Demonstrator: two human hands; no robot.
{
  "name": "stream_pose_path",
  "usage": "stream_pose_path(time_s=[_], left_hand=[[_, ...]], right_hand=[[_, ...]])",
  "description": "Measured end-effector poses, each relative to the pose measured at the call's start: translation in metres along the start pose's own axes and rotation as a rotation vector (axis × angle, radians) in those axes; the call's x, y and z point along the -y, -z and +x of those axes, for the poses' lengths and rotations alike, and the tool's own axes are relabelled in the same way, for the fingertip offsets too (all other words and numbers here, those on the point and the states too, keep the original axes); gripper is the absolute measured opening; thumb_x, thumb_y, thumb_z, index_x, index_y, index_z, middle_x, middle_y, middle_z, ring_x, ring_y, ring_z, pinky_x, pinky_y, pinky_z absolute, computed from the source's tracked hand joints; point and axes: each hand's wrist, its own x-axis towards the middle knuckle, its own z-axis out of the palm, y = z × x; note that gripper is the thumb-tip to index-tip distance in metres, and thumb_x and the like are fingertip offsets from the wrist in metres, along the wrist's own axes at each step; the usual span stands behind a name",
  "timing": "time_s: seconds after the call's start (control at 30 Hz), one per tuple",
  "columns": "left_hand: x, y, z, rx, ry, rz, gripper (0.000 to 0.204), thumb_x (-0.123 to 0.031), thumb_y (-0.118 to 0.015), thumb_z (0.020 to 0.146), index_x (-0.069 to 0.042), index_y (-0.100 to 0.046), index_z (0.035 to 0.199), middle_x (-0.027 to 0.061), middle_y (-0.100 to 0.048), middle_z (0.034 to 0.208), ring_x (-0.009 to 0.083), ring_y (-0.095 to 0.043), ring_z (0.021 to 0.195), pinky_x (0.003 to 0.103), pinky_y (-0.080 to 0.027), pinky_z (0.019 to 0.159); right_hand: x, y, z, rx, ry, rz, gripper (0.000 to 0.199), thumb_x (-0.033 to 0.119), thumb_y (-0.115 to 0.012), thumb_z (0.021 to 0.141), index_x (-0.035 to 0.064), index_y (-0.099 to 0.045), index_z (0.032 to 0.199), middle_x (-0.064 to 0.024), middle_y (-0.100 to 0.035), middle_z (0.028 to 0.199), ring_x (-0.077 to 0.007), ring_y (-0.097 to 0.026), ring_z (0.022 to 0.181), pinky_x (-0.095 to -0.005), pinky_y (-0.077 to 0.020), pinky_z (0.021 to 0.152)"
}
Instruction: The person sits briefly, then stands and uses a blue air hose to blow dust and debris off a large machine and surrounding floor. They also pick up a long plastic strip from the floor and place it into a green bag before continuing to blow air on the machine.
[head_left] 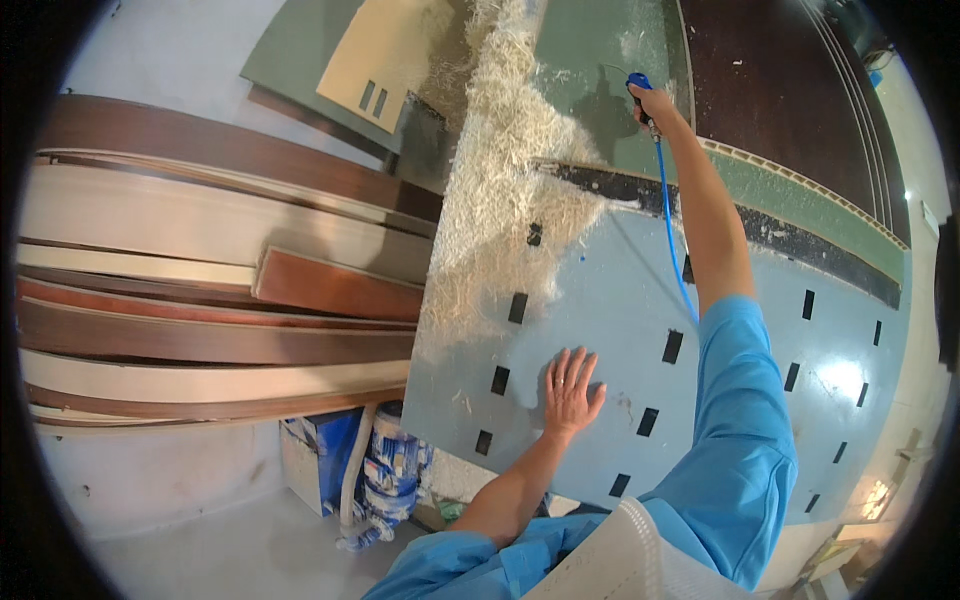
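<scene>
In my outstretched right hand [656, 106] is a blue air blow gun [638, 80], my fingers wrapped round its handle. Its thin nozzle points left toward a heap of pale wood shavings [500, 140]. A blue air hose [671, 240] runs from the gun back along my right forearm. My left hand [570, 400] lies flat on the blue-grey tabletop [620, 310], fingers stretched and apart, holding nothing. Black rectangular slots dot this tabletop. Shavings cover its left far part and spill over a black strip [620, 183] onto the green surface [600, 50] beyond.
Long boards [220, 210] in brown, cream and red are stacked on the left. A dark brown panel [775, 90] lies at the far right. Below the boards stand blue-and-white containers [390, 460] beside a pale pipe [356, 470]. A cream panel with two slots [385, 60] sits at the far left.
</scene>
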Motion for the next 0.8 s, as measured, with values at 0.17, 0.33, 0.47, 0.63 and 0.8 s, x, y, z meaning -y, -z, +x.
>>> stream_pose_path(time_s=[0.17,0.33,0.47,0.63,0.8], left_hand=[[0.003,-0.005,-0.004,-0.004,0.02,-0.003,0.061,-0.041,-0.057,0.089,-0.016,-0.043,0.143,0.0082,-0.039,0.15,0.0327,-0.031,0.14,0.054,-0.022,0.115],[0.005,-0.008,-0.007,-0.022,0.015,0.008,0.061,-0.043,-0.057,0.089,-0.017,-0.043,0.143,0.0079,-0.039,0.149,0.0322,-0.031,0.14,0.053,-0.02,0.115],[0.006,-0.009,-0.008,-0.056,0.005,-0.012,0.062,-0.041,-0.058,0.088,-0.017,-0.043,0.143,0.0073,-0.039,0.149,0.0324,-0.03,0.14,0.053,-0.021,0.115],[0.007,-0.01,-0.012,-0.122,-0.011,-0.04,0.058,-0.038,-0.059,0.086,-0.015,-0.047,0.139,0.0078,-0.041,0.147,0.032,-0.031,0.14,0.053,-0.022,0.115],[0.008,-0.01,-0.014,-0.182,-0.039,-0.098,0.056,-0.032,-0.062,0.084,-0.013,-0.049,0.136,0.0083,-0.042,0.146,0.0325,-0.032,0.139,0.052,-0.023,0.115]], right_hand=[[-0.034,0.023,-0.048,0.305,-0.028,-0.054,0.041,0.041,-0.057,0.095,0.0092,-0.054,0.07,-0.0003,-0.051,0.053,-0.0121,-0.046,0.041,-0.0295,-0.0343,0.037],[-0.074,0.043,-0.141,0.304,-0.146,-0.067,0.041,0.043,-0.058,0.095,0.0083,-0.055,0.074,0.0023,-0.049,0.053,-0.0088,-0.045,0.042,-0.027,-0.0337,0.037],[-0.099,0.053,-0.199,0.317,-0.132,-0.11,0.041,0.044,-0.059,0.094,0.0081,-0.056,0.075,0.0024,-0.048,0.053,-0.0085,-0.045,0.043,-0.0263,-0.0346,0.038],[-0.15,0.071,-0.277,0.192,-0.259,-0.074,0.043,0.049,-0.06,0.093,0.0107,-0.052,0.074,0.0024,-0.048,0.054,-0.009,-0.044,0.042,-0.0258,-0.0361,0.039],[-0.178,0.039,-0.34,0.308,-0.26,0.003,0.041,0.048,-0.059,0.094,0.0108,-0.052,0.078,0.004,-0.046,0.055,-0.0079,-0.044,0.043,-0.0258,-0.0353,0.04]])
